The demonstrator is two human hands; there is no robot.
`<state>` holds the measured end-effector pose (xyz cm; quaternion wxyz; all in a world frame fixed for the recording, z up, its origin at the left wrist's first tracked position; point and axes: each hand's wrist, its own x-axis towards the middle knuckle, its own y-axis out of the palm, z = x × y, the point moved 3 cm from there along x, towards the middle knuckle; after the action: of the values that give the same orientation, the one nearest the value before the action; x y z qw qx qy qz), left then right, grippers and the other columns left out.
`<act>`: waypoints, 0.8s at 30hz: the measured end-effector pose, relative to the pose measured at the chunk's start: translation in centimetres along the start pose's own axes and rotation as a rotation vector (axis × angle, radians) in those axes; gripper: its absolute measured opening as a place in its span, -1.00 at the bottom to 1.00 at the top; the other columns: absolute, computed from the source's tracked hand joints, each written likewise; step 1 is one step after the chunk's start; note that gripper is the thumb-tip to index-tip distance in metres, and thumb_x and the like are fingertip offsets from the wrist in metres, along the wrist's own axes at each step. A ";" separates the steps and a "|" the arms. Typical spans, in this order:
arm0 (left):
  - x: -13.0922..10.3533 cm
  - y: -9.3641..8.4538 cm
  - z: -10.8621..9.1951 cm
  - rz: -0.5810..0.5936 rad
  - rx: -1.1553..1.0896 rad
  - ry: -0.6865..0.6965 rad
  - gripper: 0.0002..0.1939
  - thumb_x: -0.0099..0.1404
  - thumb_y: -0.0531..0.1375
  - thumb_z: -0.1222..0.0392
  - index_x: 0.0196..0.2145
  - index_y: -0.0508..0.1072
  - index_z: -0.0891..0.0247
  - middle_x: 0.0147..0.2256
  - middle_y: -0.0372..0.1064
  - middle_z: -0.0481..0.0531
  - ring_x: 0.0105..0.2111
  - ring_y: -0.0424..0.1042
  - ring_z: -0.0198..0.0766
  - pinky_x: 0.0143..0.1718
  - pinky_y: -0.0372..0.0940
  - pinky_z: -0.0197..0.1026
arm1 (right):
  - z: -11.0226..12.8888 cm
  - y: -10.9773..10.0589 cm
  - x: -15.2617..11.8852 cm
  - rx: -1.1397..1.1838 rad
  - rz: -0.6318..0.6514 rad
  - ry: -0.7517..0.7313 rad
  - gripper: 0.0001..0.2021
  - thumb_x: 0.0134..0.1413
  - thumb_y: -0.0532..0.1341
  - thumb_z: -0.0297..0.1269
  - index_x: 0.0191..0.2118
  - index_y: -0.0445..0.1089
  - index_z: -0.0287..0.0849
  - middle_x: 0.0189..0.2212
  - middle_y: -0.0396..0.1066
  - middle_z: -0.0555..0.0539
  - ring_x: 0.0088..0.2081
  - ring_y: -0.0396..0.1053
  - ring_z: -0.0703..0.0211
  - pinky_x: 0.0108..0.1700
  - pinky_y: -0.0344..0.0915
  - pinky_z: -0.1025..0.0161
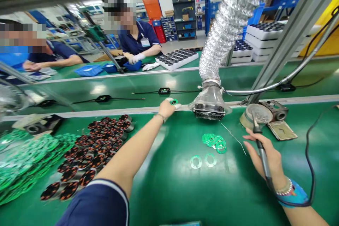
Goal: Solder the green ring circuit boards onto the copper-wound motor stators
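Observation:
My left hand [167,108] is stretched out to the far edge of the green table, its fingers closed on a small green ring-shaped board [174,102]. On the right, my right hand [267,153] holds a soldering iron [262,153] by its dark handle, and the iron's tip reaches into a round pot [258,114]. Between the hands lie a small pile of green ring boards [215,142] and two separate rings [196,162], [210,160]. A thin solder wire [234,137] lies beside the pile.
Rows of copper-wound motor parts [97,152] and a heap of green boards [31,162] cover the left. A foil exhaust duct [222,24] hangs over the middle. Metal holders [282,130] stand at right. Two people sit across the green conveyor [148,95].

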<state>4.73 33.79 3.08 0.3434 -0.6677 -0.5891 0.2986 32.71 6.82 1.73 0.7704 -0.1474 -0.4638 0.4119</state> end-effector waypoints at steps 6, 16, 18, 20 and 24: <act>8.1 3.3 0.9 -0.068 0.034 -0.095 -0.37 0.03 0.30 0.06 -0.02 0.26 0.46 -0.05 0.33 0.33 -0.03 0.30 -0.04 0.00 0.13 -0.09 | 0.6 3.0 -1.4 0.118 0.297 -0.044 -0.57 0.05 0.18 -0.37 0.06 0.09 -0.14 0.11 0.20 -0.26 0.11 0.24 0.00 0.05 0.32 0.01; -3.7 3.6 1.8 -0.268 0.113 0.262 -0.58 0.21 0.12 0.07 -0.06 0.29 0.41 -0.11 0.28 0.29 -0.03 0.26 -0.01 0.01 0.16 -0.01 | 1.2 6.0 -1.9 0.150 0.455 -0.008 -0.34 -0.07 0.29 -0.30 0.14 0.00 -0.17 0.14 0.10 -0.32 0.12 0.20 -0.11 0.03 0.29 -0.10; -9.3 4.9 0.8 -0.128 0.120 0.470 -0.62 0.23 0.09 0.03 -0.10 0.32 0.36 -0.14 0.30 0.24 -0.05 0.27 -0.03 0.01 0.18 0.00 | 1.3 6.3 -1.9 0.151 0.473 0.028 -0.38 -0.07 0.28 -0.31 0.11 0.02 -0.17 0.11 0.13 -0.31 0.09 0.23 -0.09 0.02 0.29 -0.09; -13.9 6.8 -0.5 0.080 0.105 0.647 -0.53 0.22 0.10 -0.01 -0.01 0.26 0.34 -0.04 0.27 0.25 -0.01 0.27 -0.06 0.03 0.19 -0.02 | 1.6 6.4 -2.0 0.160 0.504 0.057 -0.42 -0.06 0.26 -0.33 0.09 0.03 -0.17 0.10 0.12 -0.30 0.09 0.22 -0.06 0.04 0.25 -0.07; -17.3 10.0 -3.3 0.206 0.162 0.763 -0.34 0.19 0.09 -0.09 0.17 0.09 0.26 0.18 0.05 0.26 0.15 0.11 0.05 0.11 0.08 0.15 | 1.9 6.0 -2.0 0.049 0.518 0.053 -0.43 -0.09 0.28 -0.33 0.05 0.06 -0.12 0.01 0.21 -0.18 -0.06 0.33 0.07 -0.07 0.32 0.13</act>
<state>11.05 15.57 -3.20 0.5573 -0.7570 -0.3236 0.1077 27.64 8.71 -2.14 0.6546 -0.2532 -0.3800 0.6025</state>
